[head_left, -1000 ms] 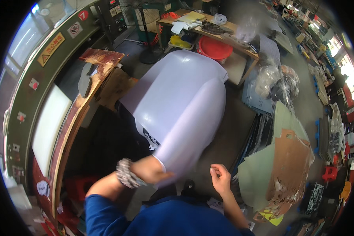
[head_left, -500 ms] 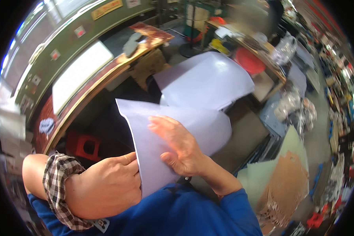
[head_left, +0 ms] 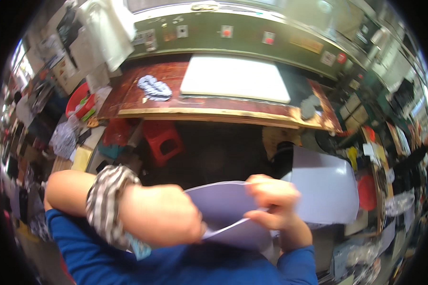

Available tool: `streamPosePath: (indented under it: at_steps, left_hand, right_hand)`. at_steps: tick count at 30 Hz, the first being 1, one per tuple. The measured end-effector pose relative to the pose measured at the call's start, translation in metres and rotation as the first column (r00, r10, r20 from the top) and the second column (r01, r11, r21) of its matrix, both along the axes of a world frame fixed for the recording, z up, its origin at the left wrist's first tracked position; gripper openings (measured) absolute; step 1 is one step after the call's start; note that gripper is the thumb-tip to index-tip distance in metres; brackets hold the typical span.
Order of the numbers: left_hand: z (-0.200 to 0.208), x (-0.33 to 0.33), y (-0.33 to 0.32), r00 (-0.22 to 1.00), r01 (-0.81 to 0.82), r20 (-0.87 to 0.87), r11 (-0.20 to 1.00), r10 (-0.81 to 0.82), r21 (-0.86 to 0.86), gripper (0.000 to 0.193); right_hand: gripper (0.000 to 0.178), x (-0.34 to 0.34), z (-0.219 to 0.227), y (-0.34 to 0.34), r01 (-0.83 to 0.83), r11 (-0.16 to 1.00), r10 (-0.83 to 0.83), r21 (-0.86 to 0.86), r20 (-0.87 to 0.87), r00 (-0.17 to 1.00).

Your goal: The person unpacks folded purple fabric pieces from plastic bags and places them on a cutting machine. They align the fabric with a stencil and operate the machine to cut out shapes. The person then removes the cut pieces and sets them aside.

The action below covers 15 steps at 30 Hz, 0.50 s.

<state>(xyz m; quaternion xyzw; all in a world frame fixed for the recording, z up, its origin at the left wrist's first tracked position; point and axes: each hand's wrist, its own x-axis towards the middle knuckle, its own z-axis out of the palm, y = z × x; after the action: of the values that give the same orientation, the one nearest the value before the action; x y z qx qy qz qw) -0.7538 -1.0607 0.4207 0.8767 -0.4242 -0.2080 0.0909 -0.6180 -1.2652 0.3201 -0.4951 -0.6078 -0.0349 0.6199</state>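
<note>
A thin lavender sheet bends into a curve in front of my body, its pale edge facing up. My left hand is closed on the sheet's left end, its fingers mostly hidden by the back of the hand and blurred. At the sheet's right side my right hand grips the edge, thumb below and fingers above. A larger lavender sheet lies to the right of that hand, apart from it.
Ahead stands a dark red workbench with a wooden front edge. On it are a thick white board, striped cut pieces and a grey piece. A red stool sits below; a red basin is at right.
My view has swung left to face the workbench. My right hand, flat over the sheet before, now grips its edge. The sheet has turned and curled between both hands.
</note>
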Motion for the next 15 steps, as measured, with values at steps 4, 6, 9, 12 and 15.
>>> streamPosePath:
  at_steps: [4,6,9,12,15]
  left_hand:
    - [-0.080,0.029,0.091,0.956,-0.291,-0.207,0.766,0.209,-0.573,0.034]
    - [-0.139,0.048,0.107,0.895,-0.430,-0.380,0.683,0.235,-0.590,0.047]
    - [-0.224,0.073,0.092,0.817,-0.555,-0.509,0.613,0.272,-0.563,0.068]
    - [-0.284,0.108,0.068,0.837,-0.543,-0.445,0.593,0.319,-0.595,0.076]
    - [-0.314,0.139,0.053,0.848,-0.530,-0.421,0.541,0.322,-0.653,0.073]
  right_hand:
    - [0.041,0.004,0.028,-0.039,0.525,0.833,-0.547,0.175,0.121,0.828]
    - [0.033,0.012,0.044,-0.057,0.681,0.678,-0.735,0.276,0.236,0.636]
    - [0.032,0.039,0.072,-0.074,0.867,0.355,-0.903,0.349,0.367,0.222]
    - [0.037,0.088,0.104,-0.088,0.902,-0.020,-0.961,0.432,0.241,-0.137]
    - [0.034,0.126,0.132,-0.087,0.807,-0.210,-0.946,0.552,0.095,-0.311]
